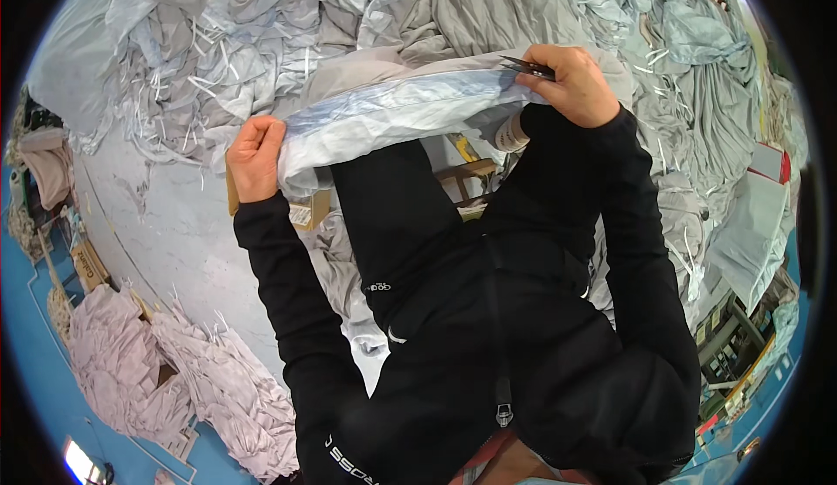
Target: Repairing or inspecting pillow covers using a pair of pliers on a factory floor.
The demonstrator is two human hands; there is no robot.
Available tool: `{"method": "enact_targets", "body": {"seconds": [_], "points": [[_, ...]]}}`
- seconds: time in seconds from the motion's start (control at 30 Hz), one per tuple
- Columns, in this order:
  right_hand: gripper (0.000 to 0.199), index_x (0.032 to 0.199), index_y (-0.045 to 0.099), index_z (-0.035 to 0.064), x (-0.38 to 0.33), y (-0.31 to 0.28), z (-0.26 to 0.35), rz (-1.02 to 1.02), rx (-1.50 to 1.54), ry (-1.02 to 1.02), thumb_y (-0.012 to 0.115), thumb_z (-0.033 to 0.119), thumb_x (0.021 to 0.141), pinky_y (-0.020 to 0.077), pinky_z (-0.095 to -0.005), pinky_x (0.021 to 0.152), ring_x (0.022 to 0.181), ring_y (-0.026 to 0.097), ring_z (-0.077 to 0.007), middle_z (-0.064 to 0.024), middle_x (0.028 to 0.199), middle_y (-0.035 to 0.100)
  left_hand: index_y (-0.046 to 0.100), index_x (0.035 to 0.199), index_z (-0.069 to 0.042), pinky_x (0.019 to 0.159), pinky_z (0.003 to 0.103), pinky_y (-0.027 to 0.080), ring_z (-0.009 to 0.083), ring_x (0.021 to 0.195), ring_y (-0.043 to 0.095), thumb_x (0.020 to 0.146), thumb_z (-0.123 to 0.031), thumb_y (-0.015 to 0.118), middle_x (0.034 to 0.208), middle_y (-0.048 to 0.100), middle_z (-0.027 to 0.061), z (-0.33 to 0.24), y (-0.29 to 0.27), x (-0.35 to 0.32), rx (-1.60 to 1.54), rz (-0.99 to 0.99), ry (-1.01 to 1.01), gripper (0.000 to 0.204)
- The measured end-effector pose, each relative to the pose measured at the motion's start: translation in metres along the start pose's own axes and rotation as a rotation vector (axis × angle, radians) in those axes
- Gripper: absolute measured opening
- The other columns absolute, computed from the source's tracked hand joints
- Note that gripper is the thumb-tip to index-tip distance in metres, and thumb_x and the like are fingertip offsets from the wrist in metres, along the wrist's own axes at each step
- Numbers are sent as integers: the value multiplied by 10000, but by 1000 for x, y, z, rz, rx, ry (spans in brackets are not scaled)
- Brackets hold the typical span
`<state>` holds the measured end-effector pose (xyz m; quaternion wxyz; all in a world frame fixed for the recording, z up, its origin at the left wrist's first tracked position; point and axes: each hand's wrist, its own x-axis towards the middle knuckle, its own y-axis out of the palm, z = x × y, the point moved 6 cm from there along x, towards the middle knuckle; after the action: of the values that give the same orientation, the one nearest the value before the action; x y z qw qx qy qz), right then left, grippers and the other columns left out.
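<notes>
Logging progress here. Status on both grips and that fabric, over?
Left grip closed on pale fabric, left end. Right grip at its right end, holding dark pointed tool. Fabric spread between; grey cloth heap beyond.

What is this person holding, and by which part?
Cloth, near its left side in the left hand and near its right side in the right hand, which also has dark snips by the handle end.

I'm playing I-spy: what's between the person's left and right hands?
In the head view, blue-and-white cloth stretches between the left hand and the right hand, which holds black snips.
</notes>
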<state>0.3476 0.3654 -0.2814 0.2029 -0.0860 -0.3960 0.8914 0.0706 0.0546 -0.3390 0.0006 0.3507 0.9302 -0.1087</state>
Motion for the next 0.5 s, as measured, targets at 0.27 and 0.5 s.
{"method": "enact_targets", "body": {"seconds": [0.27,0.5], "points": [[155,878,627,-14,-2,-7,-19,-1,11,26,676,107,794,408,-329,573,588,530,-204,-114,643,556,630,897,-13,687,160,379,15,736,495,892,-6,628,808,585,-59,5,-5,6,9,-1,25,9],[255,954,654,19,-19,-17,-27,36,28,30,739,107,730,479,-301,666,699,599,-201,-93,785,636,608,926,-2,699,161,379,17,760,508,915,-7,602,845,598,-34,-4,-11,1,14,58,71,14]]}}
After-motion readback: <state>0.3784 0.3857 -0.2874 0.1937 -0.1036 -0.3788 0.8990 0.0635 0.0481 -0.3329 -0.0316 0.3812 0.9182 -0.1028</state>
